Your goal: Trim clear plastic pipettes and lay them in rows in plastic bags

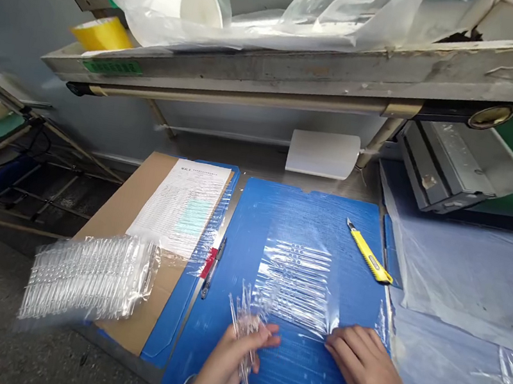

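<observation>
My left hand [238, 351] is closed round a loose bunch of thin clear sticks [242, 326], which poke out above and below the fingers. A clear plastic bag [298, 283] lies flat on the blue mat [252, 217], with several similar clear sticks side by side in a column inside it. At its lower right corner my right hand [359, 357] pinches the film, fingers together. The left hand is just below and left of the bag. What the sticks are made of, I cannot tell.
Left, packed clear sticks [90, 276] lie on brown cardboard [113, 205] beside a printed sheet [181, 206]. A black pen [214, 268] rests by the mat's left edge. A yellow utility knife [370, 255] lies at right, blade partly out. A shelf [304, 73] overhangs the back.
</observation>
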### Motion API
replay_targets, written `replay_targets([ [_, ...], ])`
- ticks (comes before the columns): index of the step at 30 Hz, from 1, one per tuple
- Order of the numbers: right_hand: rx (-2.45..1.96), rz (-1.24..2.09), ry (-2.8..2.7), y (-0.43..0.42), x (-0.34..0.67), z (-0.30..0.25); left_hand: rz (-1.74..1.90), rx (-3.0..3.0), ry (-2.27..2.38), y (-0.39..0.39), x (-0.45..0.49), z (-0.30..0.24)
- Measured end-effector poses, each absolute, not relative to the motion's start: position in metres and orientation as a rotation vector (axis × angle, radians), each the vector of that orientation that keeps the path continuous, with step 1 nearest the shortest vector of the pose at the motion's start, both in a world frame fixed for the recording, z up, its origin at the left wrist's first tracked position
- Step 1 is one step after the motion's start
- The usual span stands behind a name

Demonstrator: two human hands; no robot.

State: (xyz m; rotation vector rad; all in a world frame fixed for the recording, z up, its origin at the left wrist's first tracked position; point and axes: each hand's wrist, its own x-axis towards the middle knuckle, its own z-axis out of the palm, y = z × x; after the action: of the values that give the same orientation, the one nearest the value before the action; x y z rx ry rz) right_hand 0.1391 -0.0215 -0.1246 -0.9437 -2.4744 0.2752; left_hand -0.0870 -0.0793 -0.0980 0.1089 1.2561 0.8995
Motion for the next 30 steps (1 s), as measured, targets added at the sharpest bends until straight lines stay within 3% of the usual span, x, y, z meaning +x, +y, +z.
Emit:
replay_targets([
  [4,-0.906,0.317,-2.493,-0.023,0.142,-0.113,1.087,0.246,1.334,-0.061,-0.092,-0.104],
  [11,-0.939,0.347,-2.522,-0.025,0.145,-0.110,0.923,0.627,1.464,-0.048,-0.104,-0.109],
  [30,-0.805,0.483,-2.646,-0.108,0.139,-0.120,0.527,0.699,1.619,-0.143,-0.116,-0.116],
])
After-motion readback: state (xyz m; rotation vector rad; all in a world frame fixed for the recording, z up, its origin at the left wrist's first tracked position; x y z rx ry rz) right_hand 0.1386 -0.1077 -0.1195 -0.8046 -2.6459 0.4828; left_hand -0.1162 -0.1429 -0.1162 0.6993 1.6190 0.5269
